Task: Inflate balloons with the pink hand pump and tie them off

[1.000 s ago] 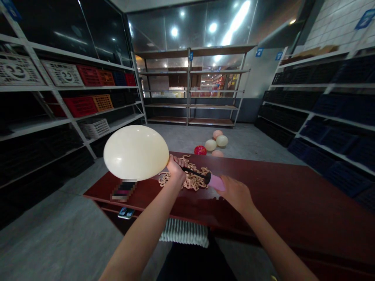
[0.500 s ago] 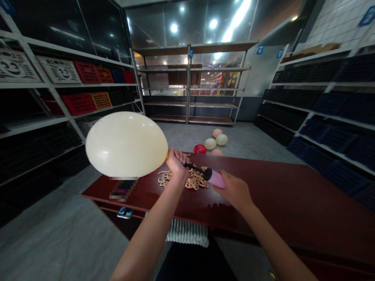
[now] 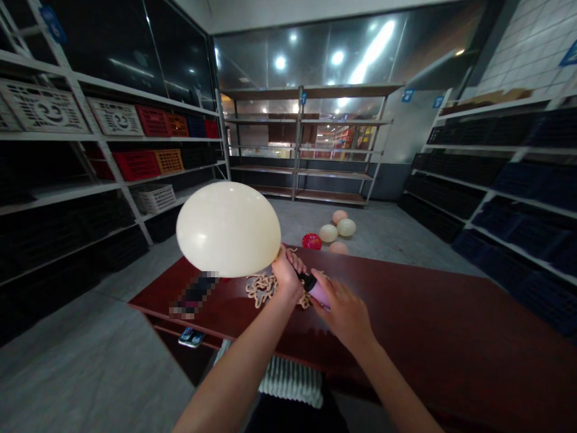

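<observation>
A large cream balloon [image 3: 228, 230], inflated, bulges out to the left of my left hand [image 3: 288, 272]. That hand is closed around the balloon's neck, where it meets the pump's nozzle; the neck itself is hidden by my fingers. My right hand [image 3: 346, 311] is wrapped round the pink body of a balloon pump [image 3: 320, 295] with a black end, close beside my left hand. Below the hands, a heap of tan, curled, uninflated balloons [image 3: 261, 290] lies on the dark red table [image 3: 406, 300].
A blurred-out dark object [image 3: 196, 294] lies on the table's left part. A phone [image 3: 191, 337] rests on the shelf under the tabletop. Beyond the table, several balloons, including a red one [image 3: 312, 241], lie on the floor. Racks with crates [image 3: 116, 116] line both sides.
My right hand has pushed the pump's body toward my left hand, so the black rod no longer shows between them. The balloon and hands sit further right and the view has tilted up slightly.
</observation>
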### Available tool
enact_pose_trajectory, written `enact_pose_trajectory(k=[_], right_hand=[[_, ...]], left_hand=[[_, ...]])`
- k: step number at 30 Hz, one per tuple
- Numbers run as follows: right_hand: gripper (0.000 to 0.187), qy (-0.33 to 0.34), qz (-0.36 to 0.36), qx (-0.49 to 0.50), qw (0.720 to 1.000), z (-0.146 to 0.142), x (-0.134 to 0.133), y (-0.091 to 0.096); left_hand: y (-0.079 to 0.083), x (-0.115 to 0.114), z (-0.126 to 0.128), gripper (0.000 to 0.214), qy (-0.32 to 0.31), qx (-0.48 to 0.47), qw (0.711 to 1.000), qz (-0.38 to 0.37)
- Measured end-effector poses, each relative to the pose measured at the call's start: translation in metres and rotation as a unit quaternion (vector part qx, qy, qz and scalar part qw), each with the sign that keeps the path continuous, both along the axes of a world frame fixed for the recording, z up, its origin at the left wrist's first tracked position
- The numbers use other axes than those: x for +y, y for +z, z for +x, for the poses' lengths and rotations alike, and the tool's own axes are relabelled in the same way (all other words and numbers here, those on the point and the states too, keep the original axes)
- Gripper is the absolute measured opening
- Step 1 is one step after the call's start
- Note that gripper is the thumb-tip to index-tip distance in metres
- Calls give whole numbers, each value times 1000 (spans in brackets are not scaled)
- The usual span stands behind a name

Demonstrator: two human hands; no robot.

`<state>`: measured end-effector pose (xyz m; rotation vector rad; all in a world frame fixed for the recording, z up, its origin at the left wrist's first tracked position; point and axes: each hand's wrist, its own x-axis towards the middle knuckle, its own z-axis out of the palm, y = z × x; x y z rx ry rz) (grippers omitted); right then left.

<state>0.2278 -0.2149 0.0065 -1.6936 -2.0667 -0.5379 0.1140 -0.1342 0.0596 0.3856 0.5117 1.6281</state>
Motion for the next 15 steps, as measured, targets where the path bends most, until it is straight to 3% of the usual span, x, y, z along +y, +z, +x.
enact_pose_trajectory(k=[6,10,15], right_hand=[[53,-2,-46,-28,999,-5,9,-17],[49,-4,-72,-47,996,26,8,-29],[52,28,-79,-38,996,67,6,-44]], left_hand=[[-21,28,-14,41,-48,110,991,-54],[-20,64,-58,47,3,188,980,-67],[-23,86,-97,51,-44,299,950,-74]])
